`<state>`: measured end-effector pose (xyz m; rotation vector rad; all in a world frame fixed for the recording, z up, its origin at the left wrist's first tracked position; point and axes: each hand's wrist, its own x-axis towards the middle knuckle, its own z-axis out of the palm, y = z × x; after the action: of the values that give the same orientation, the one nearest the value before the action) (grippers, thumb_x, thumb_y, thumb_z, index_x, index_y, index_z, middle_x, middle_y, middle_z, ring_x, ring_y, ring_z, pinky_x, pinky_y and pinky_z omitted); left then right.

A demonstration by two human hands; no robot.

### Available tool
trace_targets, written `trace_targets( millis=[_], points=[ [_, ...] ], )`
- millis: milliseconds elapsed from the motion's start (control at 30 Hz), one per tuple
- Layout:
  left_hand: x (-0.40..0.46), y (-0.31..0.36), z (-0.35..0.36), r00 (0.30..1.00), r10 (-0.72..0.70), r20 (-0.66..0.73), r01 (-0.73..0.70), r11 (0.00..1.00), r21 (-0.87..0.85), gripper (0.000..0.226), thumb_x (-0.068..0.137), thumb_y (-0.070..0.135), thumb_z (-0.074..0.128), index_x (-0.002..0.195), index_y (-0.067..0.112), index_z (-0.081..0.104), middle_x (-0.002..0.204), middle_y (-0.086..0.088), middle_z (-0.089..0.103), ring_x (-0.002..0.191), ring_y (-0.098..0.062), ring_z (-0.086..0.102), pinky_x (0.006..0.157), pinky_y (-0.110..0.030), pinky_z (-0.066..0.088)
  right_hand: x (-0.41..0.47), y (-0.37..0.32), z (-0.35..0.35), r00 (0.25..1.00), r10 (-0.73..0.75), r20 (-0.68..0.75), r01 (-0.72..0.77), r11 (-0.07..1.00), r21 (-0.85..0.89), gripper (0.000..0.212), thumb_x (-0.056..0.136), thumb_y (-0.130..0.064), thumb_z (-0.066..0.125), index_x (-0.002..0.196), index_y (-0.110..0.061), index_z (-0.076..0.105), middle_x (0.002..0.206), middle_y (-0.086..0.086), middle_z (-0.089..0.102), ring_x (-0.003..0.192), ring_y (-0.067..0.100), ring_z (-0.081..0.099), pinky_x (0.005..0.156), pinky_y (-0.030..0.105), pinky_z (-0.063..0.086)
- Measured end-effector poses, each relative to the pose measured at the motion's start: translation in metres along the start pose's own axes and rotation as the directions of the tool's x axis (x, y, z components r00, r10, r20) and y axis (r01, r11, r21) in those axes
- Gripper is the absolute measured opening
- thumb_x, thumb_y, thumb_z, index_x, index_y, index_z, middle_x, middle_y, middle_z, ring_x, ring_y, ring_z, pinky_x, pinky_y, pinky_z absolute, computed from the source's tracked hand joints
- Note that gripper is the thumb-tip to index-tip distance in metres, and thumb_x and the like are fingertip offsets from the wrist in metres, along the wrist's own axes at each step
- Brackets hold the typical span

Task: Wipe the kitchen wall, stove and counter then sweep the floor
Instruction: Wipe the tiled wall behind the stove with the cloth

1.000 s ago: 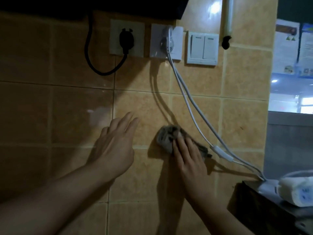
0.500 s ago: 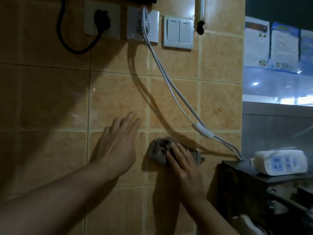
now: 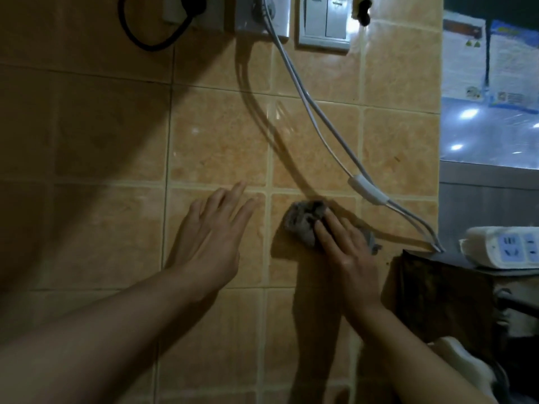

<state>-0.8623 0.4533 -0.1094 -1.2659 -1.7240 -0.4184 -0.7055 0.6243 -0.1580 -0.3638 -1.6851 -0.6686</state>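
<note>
The kitchen wall [image 3: 215, 135] is covered in tan tiles with pale grout. My right hand [image 3: 347, 252] presses a crumpled grey rag [image 3: 303, 220] flat against the wall, fingers spread over it. Part of the rag sticks out left of my fingertips and a corner shows to the right of my hand. My left hand [image 3: 213, 237] is held open beside it, fingers apart, close to the tile, holding nothing.
Two white cables [image 3: 315, 112] hang from a wall socket [image 3: 262, 16] down to the right, just above the rag. A light switch [image 3: 323, 24] and a black plug's cable [image 3: 151, 43] are up top. A white power strip [image 3: 501, 246] lies on a dark shelf [image 3: 437, 284] at right.
My right hand has slid the rag down the wall, nearer the lower end of the cables. The view has tilted down and right. My left hand keeps its place beside the rag.
</note>
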Motion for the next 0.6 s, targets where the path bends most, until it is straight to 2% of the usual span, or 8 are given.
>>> trace_targets(
  millis=[67, 133, 167, 267, 400, 467, 567, 600],
  points=[
    [0.000, -0.008, -0.005, 0.999, -0.024, -0.029, 0.024, 1.000, 0.009, 0.083, 0.079, 0.019, 0.058, 0.148, 0.026, 0.012, 0.157, -0.001, -0.002, 0.140, -0.023, 0.007, 0.113, -0.043, 0.016, 0.033, 0.000, -0.004, 0.992, 0.124, -0.016, -0.123, 0.992, 0.004, 0.051, 0.074, 0.007, 0.066, 0.124, 0.000, 0.058, 0.132, 0.023, 0.054, 0.115, 0.044, 0.054, 0.084, 0.055, 0.052],
    [0.000, -0.020, -0.010, 0.994, -0.092, -0.057, 0.094, 0.995, 0.036, 0.082, 0.079, 0.025, 0.061, 0.148, 0.025, 0.015, 0.157, -0.001, 0.000, 0.139, -0.024, 0.009, 0.113, -0.042, 0.017, 0.056, -0.010, -0.002, 0.977, 0.211, -0.036, -0.211, 0.978, 0.006, 0.050, 0.074, 0.010, 0.067, 0.123, 0.001, 0.060, 0.129, 0.024, 0.056, 0.113, 0.046, 0.056, 0.080, 0.058, 0.053],
    [-0.001, -0.027, -0.013, 0.989, -0.135, -0.062, 0.138, 0.990, 0.043, 0.083, 0.079, 0.030, 0.063, 0.147, 0.025, 0.016, 0.157, -0.001, 0.000, 0.138, -0.024, 0.009, 0.112, -0.042, 0.019, 0.057, -0.020, 0.002, 0.982, 0.183, -0.054, -0.183, 0.983, 0.000, 0.049, 0.075, 0.008, 0.066, 0.123, 0.000, 0.060, 0.131, 0.023, 0.055, 0.115, 0.045, 0.055, 0.084, 0.058, 0.050],
    [-0.011, -0.044, -0.017, 0.972, -0.231, -0.043, 0.233, 0.971, 0.059, 0.090, 0.075, 0.047, 0.067, 0.146, 0.025, 0.017, 0.156, -0.003, 0.001, 0.138, -0.027, 0.012, 0.109, -0.044, 0.024, 0.030, -0.056, 0.017, 0.998, -0.043, -0.037, 0.043, 0.999, 0.002, 0.044, 0.082, -0.005, 0.052, 0.126, -0.004, 0.058, 0.137, 0.017, 0.051, 0.124, 0.040, 0.048, 0.099, 0.054, 0.040],
    [-0.030, -0.060, -0.019, 0.961, -0.278, 0.005, 0.276, 0.956, 0.094, 0.093, 0.074, 0.049, 0.068, 0.147, 0.026, 0.014, 0.156, -0.003, -0.003, 0.137, -0.027, 0.011, 0.107, -0.044, 0.024, 0.037, -0.066, 0.013, 0.976, -0.205, 0.070, 0.207, 0.978, -0.023, 0.051, 0.083, -0.016, 0.037, 0.129, -0.008, 0.057, 0.139, 0.012, 0.050, 0.125, 0.035, 0.050, 0.102, 0.047, 0.038],
    [-0.035, -0.069, -0.020, 0.953, -0.302, 0.024, 0.299, 0.949, 0.095, 0.093, 0.076, 0.049, 0.068, 0.147, 0.025, 0.012, 0.156, -0.002, -0.006, 0.139, -0.027, 0.009, 0.109, -0.044, 0.024, 0.067, -0.067, 0.012, 0.984, -0.166, 0.071, 0.168, 0.985, -0.028, 0.051, 0.084, -0.017, 0.036, 0.131, -0.008, 0.055, 0.141, 0.013, 0.048, 0.126, 0.036, 0.049, 0.102, 0.047, 0.039],
    [-0.042, -0.081, -0.021, 0.930, -0.364, 0.048, 0.361, 0.931, 0.057, 0.093, 0.077, 0.047, 0.068, 0.147, 0.025, 0.011, 0.157, -0.001, -0.007, 0.143, -0.027, 0.006, 0.112, -0.045, 0.023, 0.088, -0.089, 0.016, 0.997, 0.044, 0.064, -0.047, 0.998, 0.042, 0.048, 0.089, -0.016, 0.038, 0.136, -0.010, 0.050, 0.147, 0.011, 0.041, 0.134, 0.034, 0.039, 0.109, 0.046, 0.031],
    [-0.044, -0.083, -0.020, 0.929, -0.365, 0.064, 0.362, 0.931, 0.051, 0.093, 0.077, 0.046, 0.068, 0.147, 0.026, 0.010, 0.157, 0.000, -0.008, 0.143, -0.026, 0.005, 0.112, -0.046, 0.024, 0.080, -0.098, 0.019, 0.998, 0.045, 0.054, -0.048, 0.998, 0.052, 0.048, 0.089, -0.017, 0.038, 0.135, -0.010, 0.051, 0.146, 0.011, 0.042, 0.134, 0.034, 0.039, 0.110, 0.047, 0.031]
  ],
)
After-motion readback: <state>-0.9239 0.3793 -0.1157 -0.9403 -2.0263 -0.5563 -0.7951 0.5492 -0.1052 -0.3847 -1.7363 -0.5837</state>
